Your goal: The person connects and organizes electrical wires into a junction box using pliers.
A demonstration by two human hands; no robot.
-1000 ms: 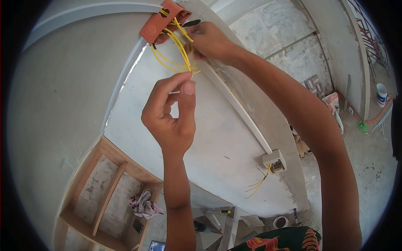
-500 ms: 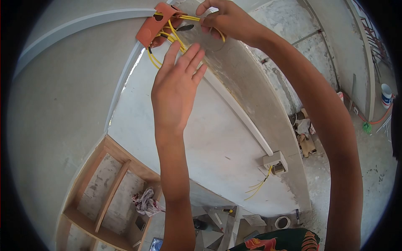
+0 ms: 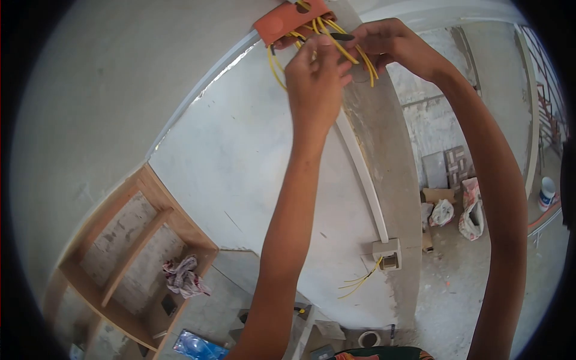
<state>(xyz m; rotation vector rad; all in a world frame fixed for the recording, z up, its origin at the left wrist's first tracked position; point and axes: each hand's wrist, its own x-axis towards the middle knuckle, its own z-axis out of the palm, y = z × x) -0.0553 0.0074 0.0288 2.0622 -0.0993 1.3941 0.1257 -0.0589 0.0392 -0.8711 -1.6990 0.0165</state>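
Several yellow wires (image 3: 367,63) hang out of an orange junction box (image 3: 288,23) high on the wall. My left hand (image 3: 315,84) is raised just below the box, its fingers bent and closed around the yellow wires; motion blurs them a little. To its right, my right hand (image 3: 399,48) has curled fingers, with the tips at one end of a dark, tape-like wrapped piece (image 3: 342,36) among the wires. This dark piece lies between the fingertips of both hands. Part of the wires is hidden behind my left fingers.
White trunking (image 3: 363,174) runs down the wall to a lower box (image 3: 387,253) with yellow wires sticking out. A wooden shelf frame (image 3: 162,225) with a crumpled cloth (image 3: 185,277) stands at lower left. Sacks (image 3: 471,219) and debris lie on the floor at right.
My left hand has gone from flat, spread fingers to bent fingers at the wires. My right hand has left the upper wire ends for the dark piece. The view has shifted.
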